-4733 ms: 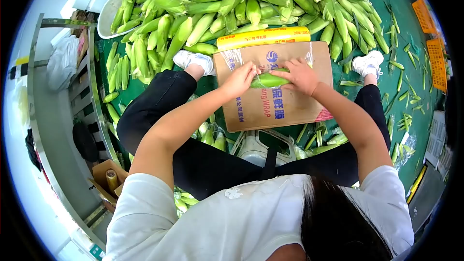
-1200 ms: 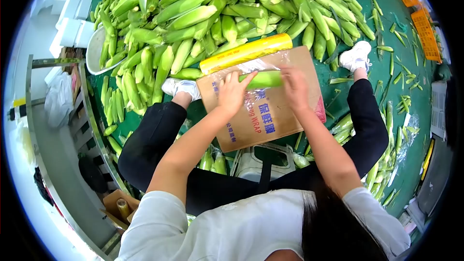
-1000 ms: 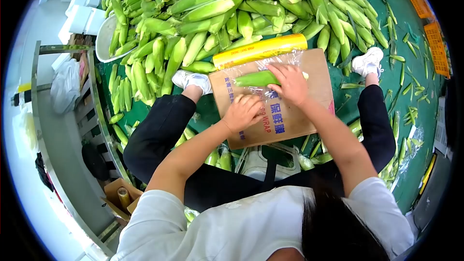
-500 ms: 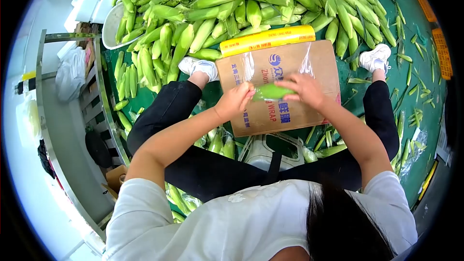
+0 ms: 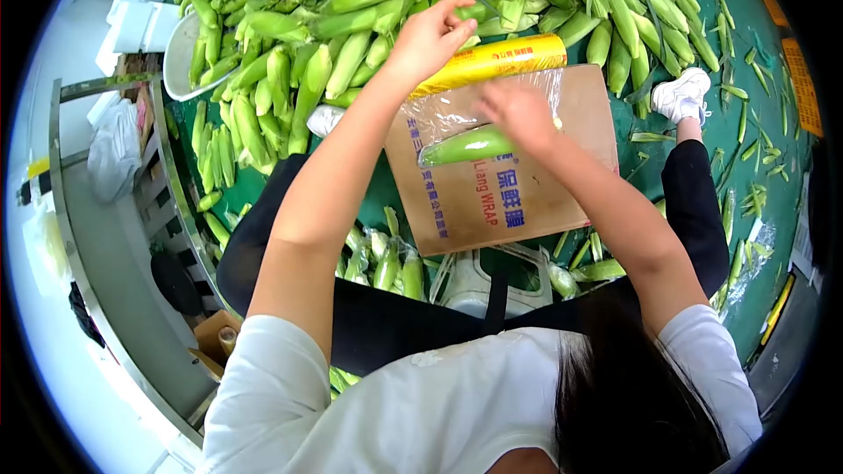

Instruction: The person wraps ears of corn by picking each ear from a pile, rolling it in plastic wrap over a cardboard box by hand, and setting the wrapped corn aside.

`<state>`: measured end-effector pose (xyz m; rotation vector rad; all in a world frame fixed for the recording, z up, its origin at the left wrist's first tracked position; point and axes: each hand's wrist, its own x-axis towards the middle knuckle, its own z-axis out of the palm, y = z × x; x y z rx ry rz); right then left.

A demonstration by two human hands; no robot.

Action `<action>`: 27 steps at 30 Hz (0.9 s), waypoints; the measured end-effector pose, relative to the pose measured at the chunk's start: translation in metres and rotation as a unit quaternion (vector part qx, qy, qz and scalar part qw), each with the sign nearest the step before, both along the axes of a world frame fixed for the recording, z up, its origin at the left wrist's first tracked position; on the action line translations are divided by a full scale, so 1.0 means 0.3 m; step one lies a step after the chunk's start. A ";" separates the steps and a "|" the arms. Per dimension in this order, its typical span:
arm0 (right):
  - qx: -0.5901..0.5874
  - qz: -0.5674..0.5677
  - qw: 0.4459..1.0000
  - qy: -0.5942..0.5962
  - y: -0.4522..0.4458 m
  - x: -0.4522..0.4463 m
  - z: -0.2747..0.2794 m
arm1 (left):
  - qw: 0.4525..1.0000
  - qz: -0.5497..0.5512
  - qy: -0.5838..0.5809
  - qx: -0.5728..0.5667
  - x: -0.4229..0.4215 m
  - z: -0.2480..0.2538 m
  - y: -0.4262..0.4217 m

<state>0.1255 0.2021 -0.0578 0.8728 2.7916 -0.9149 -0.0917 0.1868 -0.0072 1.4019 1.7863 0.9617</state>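
Note:
A green corn ear (image 5: pixel 465 146) lies on the cardboard box (image 5: pixel 527 211), with clear film (image 5: pixel 439 112) around and above it. Across the far edge of the box rests a yellow roll (image 5: pixel 514 56). My left hand (image 5: pixel 433 38) is raised at the near edge of the corn pile (image 5: pixel 351 26), beyond the roll's left part, its thumb apart from the bent fingers and nothing visible in it. Over the film, just above the ear's right end, my right hand (image 5: pixel 518 114) is blurred by motion; its fingertips are smeared.
Film-wrapped corn ears (image 5: pixel 386 268) lie beneath my legs, beside a grey plastic stool (image 5: pixel 479 285). A metal frame (image 5: pixel 70 211) stands at the left, near a white basin (image 5: pixel 180 57). Orange crates (image 5: pixel 803 79) and loose husks (image 5: pixel 755 202) are at the right.
My left hand has moved away from the box toward the pile. My right hand has shifted up and left. An ear now lies on the box, and film stretches over its upper part.

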 end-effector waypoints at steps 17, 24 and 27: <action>-0.448 0.497 0.678 -0.303 -0.360 0.198 0.131 | 0.839 -0.378 0.378 0.103 0.426 -0.251 -0.238; -0.742 -0.053 0.669 0.006 -0.381 0.633 0.252 | 0.872 -0.299 0.378 0.085 0.643 -0.273 -0.497; -0.796 -0.306 0.499 0.154 -0.357 0.672 0.384 | 0.921 -0.375 0.069 -0.080 0.697 -0.185 -0.706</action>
